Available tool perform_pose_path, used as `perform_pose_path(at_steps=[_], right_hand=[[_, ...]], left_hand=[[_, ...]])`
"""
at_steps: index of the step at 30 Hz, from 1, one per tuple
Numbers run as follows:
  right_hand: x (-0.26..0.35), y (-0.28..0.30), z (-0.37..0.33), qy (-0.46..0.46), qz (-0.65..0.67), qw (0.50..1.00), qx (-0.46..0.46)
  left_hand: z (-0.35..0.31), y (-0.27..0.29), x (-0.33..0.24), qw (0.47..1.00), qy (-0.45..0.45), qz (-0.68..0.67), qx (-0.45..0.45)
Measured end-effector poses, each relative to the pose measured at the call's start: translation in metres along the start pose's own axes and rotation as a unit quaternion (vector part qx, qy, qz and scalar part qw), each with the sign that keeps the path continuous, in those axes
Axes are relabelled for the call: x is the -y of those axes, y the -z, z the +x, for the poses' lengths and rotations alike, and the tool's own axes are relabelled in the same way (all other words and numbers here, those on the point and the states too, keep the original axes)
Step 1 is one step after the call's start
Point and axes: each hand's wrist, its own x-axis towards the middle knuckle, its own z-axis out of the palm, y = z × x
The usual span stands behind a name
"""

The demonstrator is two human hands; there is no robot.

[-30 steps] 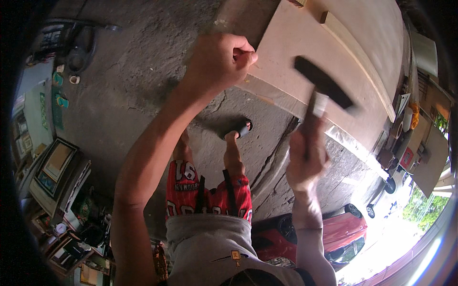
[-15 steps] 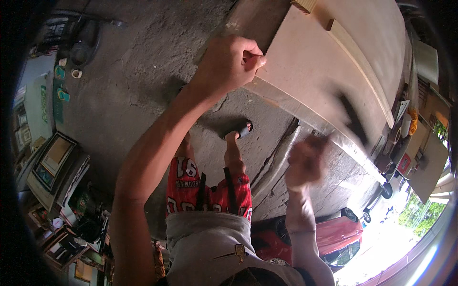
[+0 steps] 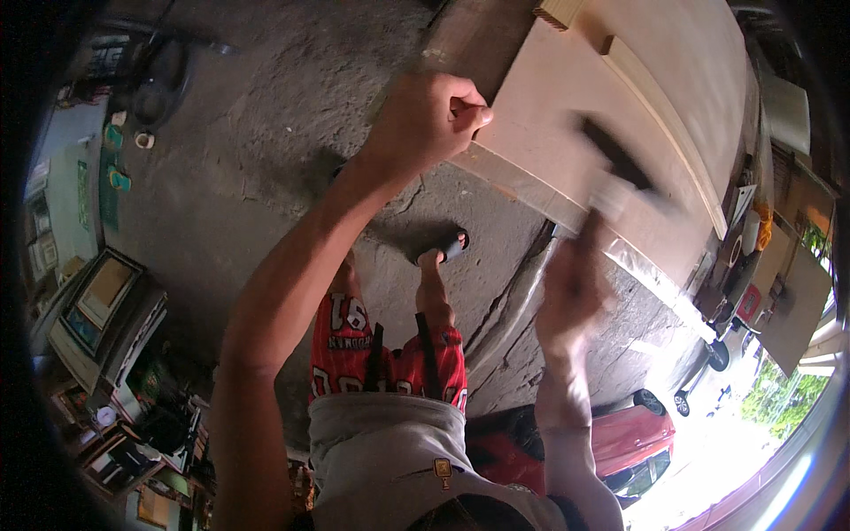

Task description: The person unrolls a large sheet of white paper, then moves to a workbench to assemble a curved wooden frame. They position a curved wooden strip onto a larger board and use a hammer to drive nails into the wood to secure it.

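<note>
My left hand (image 3: 429, 119) is closed in a pinch at the near left corner of a large plywood sheet (image 3: 553, 115). Whatever its fingertips hold is hidden or too small to make out. Blurred by motion, my right hand (image 3: 571, 305) grips a hammer, whose dark head (image 3: 615, 155) is raised over the near side of the sheet. A pale wooden strip (image 3: 668, 133) lies along the top of the plywood, and a short wood block (image 3: 560, 11) sits at its far left edge.
Rough concrete floor (image 3: 266, 124) lies around my sandalled feet. Old frames and clutter (image 3: 102, 301) stand on the left. A red car (image 3: 611, 442) is behind me on the right. Boards, tape rolls and other items (image 3: 753, 239) crowd the right side.
My right hand and the hammer have shifted; the hammer head is now further left and higher in the view. My left hand stays pinched at the sheet's corner.
</note>
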Motion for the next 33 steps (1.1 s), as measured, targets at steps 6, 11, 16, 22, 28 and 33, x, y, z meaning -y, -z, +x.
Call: perform_pose_path(at_steps=[6, 11, 16, 22, 28, 33], right_hand=[[-0.006, 0.0, -0.026, -0.131, 0.078, 0.981, 0.117], [0.005, -0.021, -0.078, -0.066, 0.153, 0.981, 0.098], [0.003, -0.034, -0.192, -0.203, 0.187, 0.957, 0.091], [-0.006, -0.016, -0.272, -0.471, 0.24, 0.844, 0.09], [-0.041, 0.031, -0.322, -0.588, 0.273, 0.76, -0.035], [-0.045, 0.072, -0.354, -0.564, 0.508, 0.579, -0.299]], left_hand=[[-0.002, 0.012, 0.009, 0.999, -0.042, 0.012, 0.031], [-0.011, 0.046, 0.023, 0.989, 0.13, -0.052, 0.05], [-0.024, 0.064, -0.006, 0.99, 0.014, 0.125, -0.07], [-0.017, -0.045, -0.097, 0.986, -0.126, 0.087, 0.063], [0.008, -0.248, -0.196, 0.915, -0.309, 0.089, 0.246], [0.021, -0.396, -0.234, 0.857, -0.39, 0.155, 0.299]])
